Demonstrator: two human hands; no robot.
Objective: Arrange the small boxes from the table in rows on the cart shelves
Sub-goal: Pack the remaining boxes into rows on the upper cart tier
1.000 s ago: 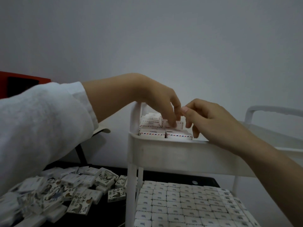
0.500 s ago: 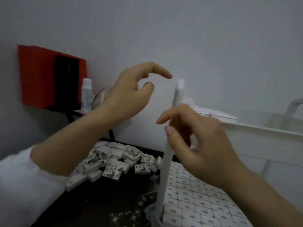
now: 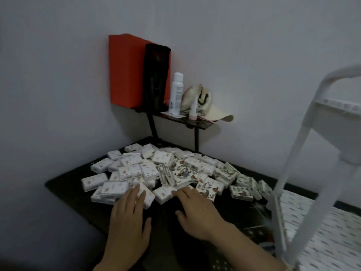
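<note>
1. Loose heap of small boxes (image 3: 166, 171) on the black table (image 3: 64, 184), just left of the white cart (image 3: 289, 157).
2. No common heading in the heap: long axes pointing every way, most lying flat on a broad face, a few in the middle tipped up on a narrow edge.
3. Along the left side, flat and face up, long axes roughly left to right with a slight slant.
4. Flat and palm down, the left hand (image 3: 129, 210), fingers straight, tips resting on a near box (image 3: 146, 196) with its long axis pointing away from the person.
5. Likewise flat, the right hand (image 3: 197, 208), fingertips touching the heap's near edge, gripping nothing.
6. Hands apart, bare table between.
7. Tidy rows of boxes (image 3: 320, 222) low in the cart, another row on its top shelf (image 3: 336, 126); direction too blurred to tell.
8. Behind the heap, a stand (image 3: 195, 124) with a red box (image 3: 125, 69), spray bottle (image 3: 175, 92) and cap (image 3: 203, 104).
</note>
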